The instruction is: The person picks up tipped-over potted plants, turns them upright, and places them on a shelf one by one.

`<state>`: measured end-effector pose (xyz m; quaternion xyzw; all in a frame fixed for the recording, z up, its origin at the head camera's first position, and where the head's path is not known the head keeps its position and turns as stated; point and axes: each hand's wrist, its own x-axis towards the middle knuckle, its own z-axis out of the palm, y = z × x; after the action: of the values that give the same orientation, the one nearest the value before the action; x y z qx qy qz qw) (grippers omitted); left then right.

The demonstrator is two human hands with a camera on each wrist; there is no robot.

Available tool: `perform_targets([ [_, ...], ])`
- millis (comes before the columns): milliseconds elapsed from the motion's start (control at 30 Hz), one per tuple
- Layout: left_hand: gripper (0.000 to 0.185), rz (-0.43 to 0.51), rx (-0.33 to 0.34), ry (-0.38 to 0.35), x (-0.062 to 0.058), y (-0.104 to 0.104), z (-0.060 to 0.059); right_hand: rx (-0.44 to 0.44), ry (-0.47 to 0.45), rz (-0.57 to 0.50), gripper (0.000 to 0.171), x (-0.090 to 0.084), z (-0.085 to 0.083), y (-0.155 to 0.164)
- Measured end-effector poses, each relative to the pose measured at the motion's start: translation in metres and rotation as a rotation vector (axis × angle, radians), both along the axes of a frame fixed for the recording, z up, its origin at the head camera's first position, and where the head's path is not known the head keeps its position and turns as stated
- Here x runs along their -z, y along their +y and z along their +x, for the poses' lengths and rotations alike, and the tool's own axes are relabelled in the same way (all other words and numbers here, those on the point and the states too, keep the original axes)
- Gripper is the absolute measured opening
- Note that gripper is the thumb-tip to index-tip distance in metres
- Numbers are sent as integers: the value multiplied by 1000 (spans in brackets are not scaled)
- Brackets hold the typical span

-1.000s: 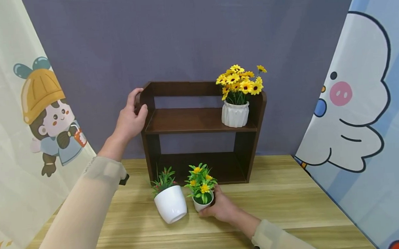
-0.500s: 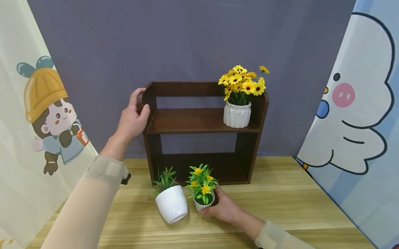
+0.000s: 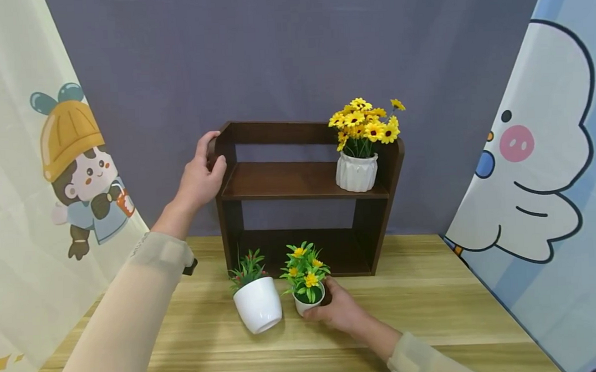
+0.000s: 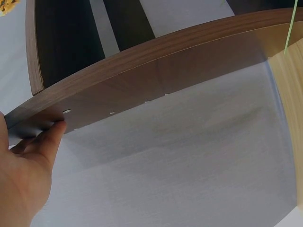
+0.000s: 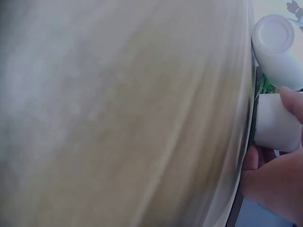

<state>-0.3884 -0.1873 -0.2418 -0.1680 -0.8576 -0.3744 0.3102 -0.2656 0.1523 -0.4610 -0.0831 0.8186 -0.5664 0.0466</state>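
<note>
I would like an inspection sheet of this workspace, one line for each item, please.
Surface: wooden table, pale grain, bare at the right.
Job's things: small white pot with yellow flowers stands upright on the table before the dark wooden shelf.
Clutter: larger white pot with green plant stands just left of the small pot; white ribbed vase of yellow flowers sits on the upper board at the right.
Grippers: right hand holds the small pot in its grip; left hand grips the shelf's left side panel.
Cables: nothing seen.
Surroundings: grey backdrop; cartoon curtains at both sides.
</note>
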Motion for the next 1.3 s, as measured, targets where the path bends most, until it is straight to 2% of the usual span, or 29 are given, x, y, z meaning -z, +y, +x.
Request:
perform_targets([
  [367,59,7,-1,-12,1,1,0,-54,46,2,77,-13,4,7],
  [600,59,8,2,-15,1,1,1,-52,49,-33,74,-26,3,8],
  [900,59,11,3,-10,0,1,2,-40,121,-31,72,-48,-3,13],
  [1300,59,10,5,-9,0,1,1,-17,162,-43,69,-77,-3,9],
])
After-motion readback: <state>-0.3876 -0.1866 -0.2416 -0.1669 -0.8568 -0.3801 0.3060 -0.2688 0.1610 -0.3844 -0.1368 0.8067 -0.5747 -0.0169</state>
